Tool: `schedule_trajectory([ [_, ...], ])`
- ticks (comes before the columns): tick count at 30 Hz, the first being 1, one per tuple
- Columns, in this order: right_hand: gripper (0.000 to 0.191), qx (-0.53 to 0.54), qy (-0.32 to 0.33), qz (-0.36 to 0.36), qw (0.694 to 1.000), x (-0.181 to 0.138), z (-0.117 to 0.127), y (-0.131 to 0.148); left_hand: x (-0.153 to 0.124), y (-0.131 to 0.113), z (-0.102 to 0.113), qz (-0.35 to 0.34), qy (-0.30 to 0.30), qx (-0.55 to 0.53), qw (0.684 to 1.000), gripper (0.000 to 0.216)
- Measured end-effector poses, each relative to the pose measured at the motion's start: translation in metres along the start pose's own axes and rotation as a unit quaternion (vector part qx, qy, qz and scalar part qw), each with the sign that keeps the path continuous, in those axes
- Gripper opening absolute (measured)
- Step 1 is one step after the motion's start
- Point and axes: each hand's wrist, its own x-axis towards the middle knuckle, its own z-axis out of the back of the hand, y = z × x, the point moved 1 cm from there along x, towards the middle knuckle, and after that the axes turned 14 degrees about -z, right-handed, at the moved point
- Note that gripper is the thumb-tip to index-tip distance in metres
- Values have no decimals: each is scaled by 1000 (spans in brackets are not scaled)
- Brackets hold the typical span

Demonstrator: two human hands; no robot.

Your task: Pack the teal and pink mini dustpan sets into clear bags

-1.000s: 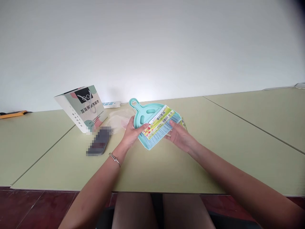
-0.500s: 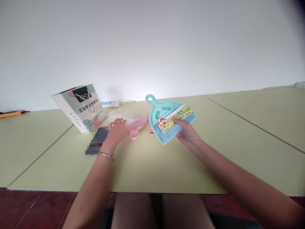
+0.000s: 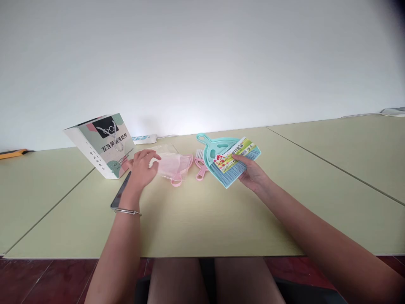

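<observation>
My right hand grips a teal dustpan-and-brush set with a colourful label, holding it low over the pale green table right of centre. My left hand is closed on a clear plastic bag that wraps a pink dustpan. A small pink brush lies between the two dustpans. A thin bracelet sits on my left wrist.
A printed paper bag leans at the back left. A phone lies under my left forearm. A white power strip rests by the wall, and an orange-handled tool at the far left.
My left hand let go of the teal set, reached left to the bagged pink dustpan and took hold of the bag. My right hand carried the teal set rightward and lower.
</observation>
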Motion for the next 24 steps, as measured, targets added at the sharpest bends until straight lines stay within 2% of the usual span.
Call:
schedule_trajectory([
  [1, 21, -15, 10, -5, 1000, 0, 0, 0, 0, -9, -6, -1, -2, 28, 1000, 23],
  [3, 22, -48, 32, -17, 998, 0, 1, -1, 0, -26, -22, -32, 56, 76, 995, 32],
  [5, 25, -86, 55, -33, 994, -1, 3, -1, -2, -37, -34, -51, 80, 139, 986, 35],
  [8, 27, -138, 90, -65, 984, -5, 3, 0, -3, -35, -40, -53, 107, 209, 971, 20],
  [11, 28, -163, 99, -93, 977, -9, 1, 0, -1, -23, -37, -42, 123, 228, 965, 23],
  [12, 29, -166, 97, -100, 976, -10, 1, -1, 0, -21, -35, -47, 106, 229, 967, 25],
  [14, 30, -167, 97, -112, 975, -10, -1, -4, 2, -23, -32, -81, 32, 221, 971, 24],
  [17, 31, -153, 117, -122, 974, -10, -4, -9, 1, -38, -33, -181, -97, 180, 962, 20],
  [19, 31, -127, 131, -131, 974, -11, -7, -14, -3, -50, -34, -243, -160, 143, 946, 18],
  [21, 29, -81, 128, -144, 978, -13, -12, -18, -7, -58, -36, -286, -197, 98, 932, 16],
  [24, 24, 3, 103, -129, 986, -17, -18, -22, -10, -60, -35, -319, -216, 22, 923, 14],
])
